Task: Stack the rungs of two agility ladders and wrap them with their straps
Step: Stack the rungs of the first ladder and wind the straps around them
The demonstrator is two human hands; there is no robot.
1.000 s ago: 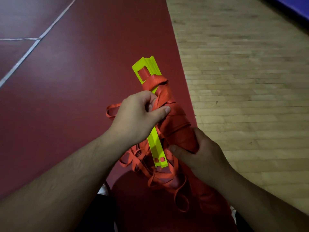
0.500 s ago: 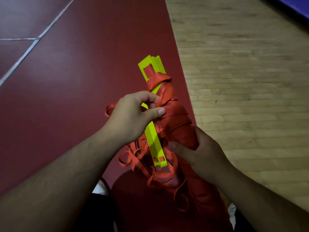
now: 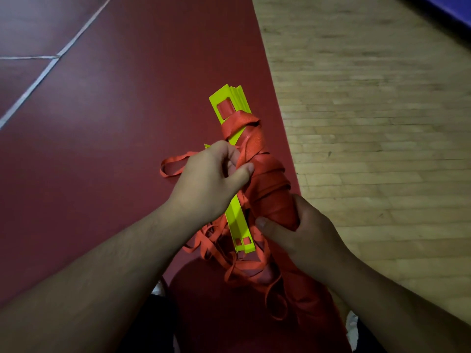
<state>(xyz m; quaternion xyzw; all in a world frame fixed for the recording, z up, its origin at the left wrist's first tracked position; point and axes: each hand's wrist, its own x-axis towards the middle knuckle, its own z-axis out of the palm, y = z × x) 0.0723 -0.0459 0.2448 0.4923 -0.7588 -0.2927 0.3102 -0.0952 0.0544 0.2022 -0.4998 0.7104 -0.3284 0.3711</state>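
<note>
Centre frame: stacked yellow rungs point(image 3: 230, 103), partly wound in orange straps point(image 3: 265, 174) | left hand point(image 3: 209, 182) pinches a strap against the rungs | right hand point(image 3: 300, 233) grips the wound part below | tip: pull each turn taut, lay it flat, feed in the lower-centre slack.

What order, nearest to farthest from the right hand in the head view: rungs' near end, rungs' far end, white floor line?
1. Rungs' near end, just left of the right hand.
2. Rungs' far end, ahead.
3. White floor line, far left.
</note>
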